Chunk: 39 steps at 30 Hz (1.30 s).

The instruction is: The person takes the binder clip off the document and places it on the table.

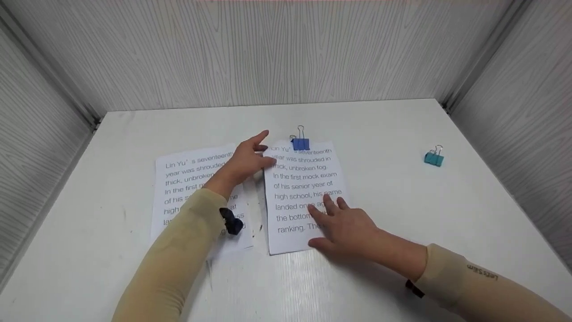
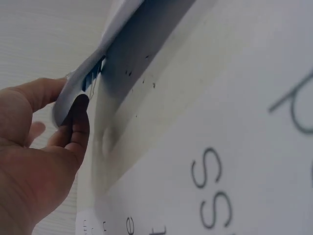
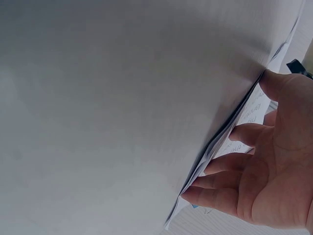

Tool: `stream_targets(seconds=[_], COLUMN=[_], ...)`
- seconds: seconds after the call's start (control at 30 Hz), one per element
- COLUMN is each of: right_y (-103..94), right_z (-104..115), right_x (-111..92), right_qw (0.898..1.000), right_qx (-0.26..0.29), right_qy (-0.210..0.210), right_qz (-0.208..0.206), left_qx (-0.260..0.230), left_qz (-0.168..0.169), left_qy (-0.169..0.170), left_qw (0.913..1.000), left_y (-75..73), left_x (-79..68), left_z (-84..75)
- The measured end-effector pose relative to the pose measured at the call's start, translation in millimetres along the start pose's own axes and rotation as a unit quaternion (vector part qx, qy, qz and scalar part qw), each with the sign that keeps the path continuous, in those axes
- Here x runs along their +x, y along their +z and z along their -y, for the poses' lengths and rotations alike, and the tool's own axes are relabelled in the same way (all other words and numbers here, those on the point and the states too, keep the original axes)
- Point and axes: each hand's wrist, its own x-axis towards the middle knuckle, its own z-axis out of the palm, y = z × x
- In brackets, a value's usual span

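A printed stack of paper lies in the middle of the table, a blue binder clip on its top edge. My left hand pinches this stack's upper left edge, with the thumb over the page and fingers beneath. In the left wrist view the edge of the sheets is lifted and curves between thumb and fingers. My right hand rests with spread fingers on the stack's lower right part. In the right wrist view its fingertips lie along the slightly parted paper edge.
A second printed stack lies to the left, partly covered by my left forearm. A teal binder clip stands apart on the right of the white table. Pale wood-grain panels enclose the back and sides.
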Motion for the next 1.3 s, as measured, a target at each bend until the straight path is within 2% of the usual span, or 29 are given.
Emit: stream_targets(seconds=[0.13, 0.2, 0.33, 0.6, 0.87, 1.0, 1.17, 1.3], right_y=[-0.2, -0.4, 0.1, 1.1, -0.3, 0.0, -1.6, -5.5], right_z=[0, 0, 0, 0, 1, 0, -3, -11], right_x=[0, 0, 0, 0, 0, 0, 0, -2], right_qw=[1.000, 1.000, 1.000, 1.000, 1.000, 1.000, 1.000, 0.999], right_qx=[0.006, 0.008, 0.011, 0.009, 0.004, 0.001, -0.001, 0.040], right_qy=[0.001, 0.003, 0.005, 0.003, 0.005, 0.003, -0.007, -0.005], right_qz=[0.002, 0.004, 0.007, 0.010, 0.013, 0.014, 0.013, 0.004], left_qx=[-0.035, -0.063, -0.082, -0.060, -0.052, -0.025, -0.037, -0.048], left_qz=[-0.028, -0.021, 0.005, 0.017, 0.016, 0.010, 0.005, -0.001], left_qy=[-0.016, -0.019, -0.016, -0.027, -0.007, 0.001, 0.008, 0.015], left_qw=[0.9989, 0.9976, 0.9965, 0.9977, 0.9985, 0.9996, 0.9993, 0.9987], left_y=[3.5, 6.3, 10.8, 15.7, 19.9, 20.4, 20.7, 19.1], left_x=[-2.2, -3.1, -4.1, 0.3, 4.1, 2.3, -4.0, -8.7], left_z=[-4.9, -7.1, -9.3, -6.3, -5.2, -6.1, -9.0, -10.9])
